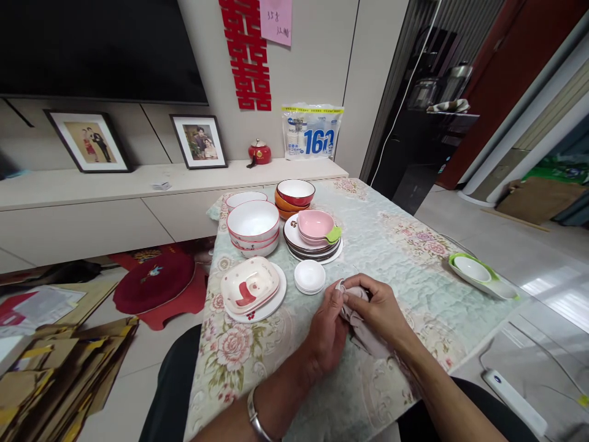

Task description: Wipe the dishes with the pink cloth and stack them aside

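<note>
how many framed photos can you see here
2. One framed photo leans on the wall at the left of the white cabinet; the other framed photo stands to its right, nearer the red jar. Neither is hidden.

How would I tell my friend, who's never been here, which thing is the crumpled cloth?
Start at the flowery table cover and find the small white dishes. Just right of them and nearer the camera, the left hand and right hand hold the greyish-pink cloth. Unlike those hard dishes, it is crumpled and soft-looking.
</note>
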The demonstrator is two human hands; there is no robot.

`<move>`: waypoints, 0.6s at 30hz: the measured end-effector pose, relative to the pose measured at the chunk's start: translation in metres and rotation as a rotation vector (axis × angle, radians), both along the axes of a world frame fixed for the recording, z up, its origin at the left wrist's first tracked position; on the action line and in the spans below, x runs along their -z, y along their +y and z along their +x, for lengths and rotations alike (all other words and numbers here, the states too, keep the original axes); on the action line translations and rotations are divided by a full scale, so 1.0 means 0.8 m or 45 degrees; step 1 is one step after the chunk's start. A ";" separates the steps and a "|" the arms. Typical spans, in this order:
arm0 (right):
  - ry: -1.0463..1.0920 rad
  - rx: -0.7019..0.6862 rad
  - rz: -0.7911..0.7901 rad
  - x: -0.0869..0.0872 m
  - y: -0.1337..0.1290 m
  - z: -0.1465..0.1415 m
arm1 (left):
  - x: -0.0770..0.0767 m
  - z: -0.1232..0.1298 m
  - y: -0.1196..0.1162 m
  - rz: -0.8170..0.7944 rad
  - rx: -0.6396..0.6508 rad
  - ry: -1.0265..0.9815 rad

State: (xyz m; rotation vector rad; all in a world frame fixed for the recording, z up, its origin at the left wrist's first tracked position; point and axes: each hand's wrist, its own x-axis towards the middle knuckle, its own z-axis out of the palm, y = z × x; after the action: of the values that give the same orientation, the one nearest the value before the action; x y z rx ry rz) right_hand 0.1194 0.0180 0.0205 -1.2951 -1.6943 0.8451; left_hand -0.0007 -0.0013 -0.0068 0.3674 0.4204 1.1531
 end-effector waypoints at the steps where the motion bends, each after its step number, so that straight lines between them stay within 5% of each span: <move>1: -0.064 0.043 0.104 0.005 0.001 -0.001 | 0.000 0.001 0.000 0.006 0.016 0.001; 5: -0.404 0.056 0.322 0.014 0.001 -0.001 | 0.000 -0.001 -0.002 0.006 -0.009 0.091; 8: -0.475 -0.028 0.189 0.005 -0.001 0.002 | 0.002 -0.004 -0.002 0.004 -0.039 0.144; 12: -0.155 -0.194 -0.128 -0.010 -0.002 0.005 | 0.002 -0.003 -0.001 0.017 -0.046 0.085; 15: 0.023 -0.051 -0.155 -0.009 -0.003 0.001 | 0.001 0.000 0.000 0.025 -0.016 0.000; 18: -0.038 0.179 0.052 0.002 -0.002 -0.006 | -0.001 0.002 -0.001 0.046 0.020 -0.016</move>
State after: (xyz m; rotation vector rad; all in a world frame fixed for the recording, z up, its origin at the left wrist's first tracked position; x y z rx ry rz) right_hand 0.1144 0.0161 0.0192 -1.3870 -1.6145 0.7087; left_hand 0.0006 -0.0023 -0.0062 0.3943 0.3854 1.1484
